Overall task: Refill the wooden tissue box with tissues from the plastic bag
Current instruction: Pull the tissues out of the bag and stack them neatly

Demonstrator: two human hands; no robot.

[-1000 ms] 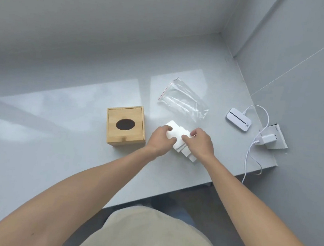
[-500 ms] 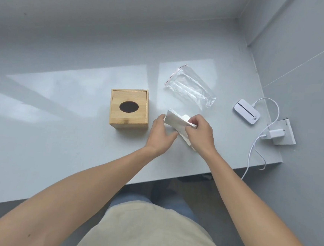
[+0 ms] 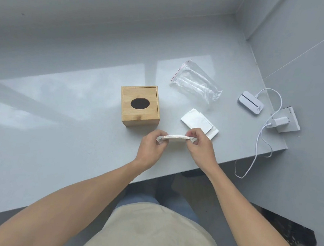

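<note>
Grey walls box in the grey tabletop point(image 3: 59, 134) you work at. Your left hand point(image 3: 150, 148) and right hand point(image 3: 201, 146) each pinch 1 end of a flat tissue stack point(image 3: 179, 138), held edge-on at the centre, just above the surface. Your wooden tissue box point(image 3: 140, 105) stands closed at 11 o'clock of it, nothing showing through its oval hole. The plastic bag point(image 3: 197, 83) lies emptied at 1 o'clock, and more tissues point(image 3: 197, 121) wait at 2 o'clock. So unbagging looks done; opening and filling the box remain. A white device point(image 3: 251, 102), charger point(image 3: 278, 122) and cable point(image 3: 260, 142) sit well clear at 3 o'clock.
</note>
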